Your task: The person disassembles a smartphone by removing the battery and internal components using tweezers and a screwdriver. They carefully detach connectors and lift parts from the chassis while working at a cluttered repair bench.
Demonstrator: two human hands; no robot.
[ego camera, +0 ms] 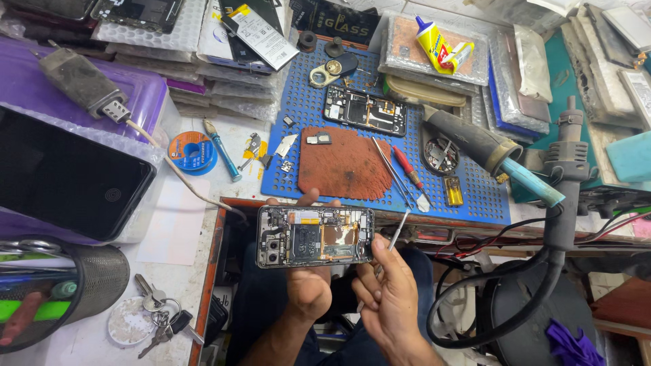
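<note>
My left hand (308, 288) holds an opened phone (315, 236) flat, back cover off, its circuit board and camera modules showing. Fingertips curl over the phone's far edge. My right hand (388, 298) sits just right of it, pinching metal tweezers (399, 229) whose tips point up near the phone's right end. A second opened phone (365, 110) lies on the blue perforated work mat (475, 203), beyond a rust-brown pad (344, 163).
A red-handled screwdriver (407, 168), small parts dish (441, 154), yellow glue tube (439, 46) and solder spool (192, 152) lie around the mat. A hot-air gun (485, 146) rests at right, cables (502, 298) below. A dark phone (68, 179), mesh cup (95, 281) and keys (159, 315) sit left.
</note>
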